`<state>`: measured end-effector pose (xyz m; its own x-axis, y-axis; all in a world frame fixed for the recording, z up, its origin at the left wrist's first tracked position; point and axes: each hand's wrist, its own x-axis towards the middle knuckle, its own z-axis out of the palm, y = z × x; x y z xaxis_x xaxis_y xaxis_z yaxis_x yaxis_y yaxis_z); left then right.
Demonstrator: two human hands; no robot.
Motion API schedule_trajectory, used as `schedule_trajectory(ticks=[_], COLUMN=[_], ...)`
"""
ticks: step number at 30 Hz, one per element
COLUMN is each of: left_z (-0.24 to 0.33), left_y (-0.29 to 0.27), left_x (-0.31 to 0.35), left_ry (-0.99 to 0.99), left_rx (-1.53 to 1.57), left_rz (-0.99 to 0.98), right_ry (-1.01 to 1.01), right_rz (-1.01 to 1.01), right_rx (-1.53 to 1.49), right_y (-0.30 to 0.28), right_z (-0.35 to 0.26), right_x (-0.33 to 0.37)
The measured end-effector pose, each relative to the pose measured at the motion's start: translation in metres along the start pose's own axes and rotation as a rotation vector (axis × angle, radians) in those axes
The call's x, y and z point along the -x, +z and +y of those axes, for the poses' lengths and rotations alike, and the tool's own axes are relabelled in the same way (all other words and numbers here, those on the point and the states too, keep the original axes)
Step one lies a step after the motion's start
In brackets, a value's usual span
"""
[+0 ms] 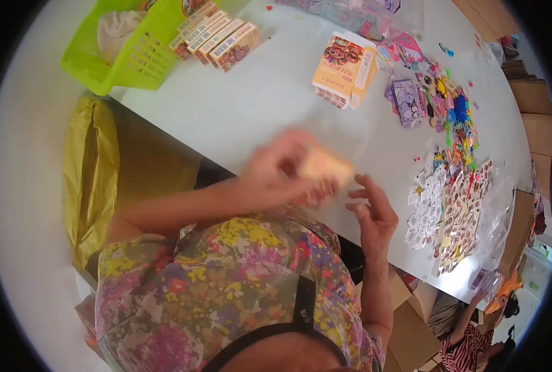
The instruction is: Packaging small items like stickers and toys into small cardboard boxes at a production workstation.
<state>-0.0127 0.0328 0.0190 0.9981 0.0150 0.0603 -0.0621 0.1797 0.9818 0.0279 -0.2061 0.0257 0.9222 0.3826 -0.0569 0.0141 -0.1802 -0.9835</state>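
Handheld yellow box, illegibly blurred

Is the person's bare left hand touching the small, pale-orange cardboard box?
Touching. The head view, though motion-blurred, shows the left hand gripping the box around its left end.
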Motion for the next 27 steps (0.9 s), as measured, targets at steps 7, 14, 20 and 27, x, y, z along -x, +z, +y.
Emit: schedule_trajectory(ticks=[7,14,20,27], left_z=[0.030,0.003,0.013,0.040], left_y=[-0.117,-0.140,-0.127,-0.085], left_x=[-0.090,-0.117,-0.105,-0.083], left_ry=[0.353,0.526,0.484,0.742], left_rx=[-0.817,-1.806,-1.750,-1.155], left_rz=[0.438,0.447,0.444,0.431], right_ry=[0.014,-0.299,-0.164,-0.092], right_rz=[0.119,0.283,0.154,0.206], right_rx=[0.178,0.728,0.425,-0.151], right_y=[-0.006,0.023,0.026,0.008], right_z=[-0.004,-0.018,-0.007,-0.025], right_x=[-0.082,-0.188,-0.197,-0.149])
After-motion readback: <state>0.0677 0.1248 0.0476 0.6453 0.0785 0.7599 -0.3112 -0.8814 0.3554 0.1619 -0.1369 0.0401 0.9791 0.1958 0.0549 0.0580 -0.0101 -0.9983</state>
